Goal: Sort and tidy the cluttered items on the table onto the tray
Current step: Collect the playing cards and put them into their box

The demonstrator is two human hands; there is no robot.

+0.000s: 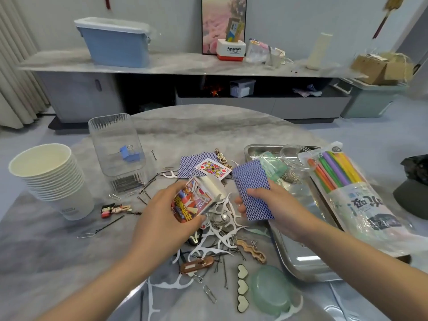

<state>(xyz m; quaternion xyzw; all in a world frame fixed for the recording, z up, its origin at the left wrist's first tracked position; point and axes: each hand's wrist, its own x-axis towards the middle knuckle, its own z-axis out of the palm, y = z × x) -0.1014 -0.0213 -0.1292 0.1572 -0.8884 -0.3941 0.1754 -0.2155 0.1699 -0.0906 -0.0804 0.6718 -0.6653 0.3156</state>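
A stack of paper cups stands at the far left rim of the desk, well left of the metal tray, with a clear box holding a blue binder clip between them. Bare marble lies open beyond the box and in the near left corner. The left hand, left of the tray, curls around a printed card box with its flap open; the red and yellow lettering on it is too blurred to read. Under both hands, white floss picks, hairpins and paper clips lie tangled and cannot be counted. Loose playing cards rest behind, one face up. The right hand grips a blue-backed deck of cards over the tray's left rim, fingers wrapped around its lower edge. A green lid sits just before the tray's near left corner. A bag of coloured straws lies across the tray's right side, hiding that rim; its print is not legible. On the shelf behind, a white box reads "Panasonic".
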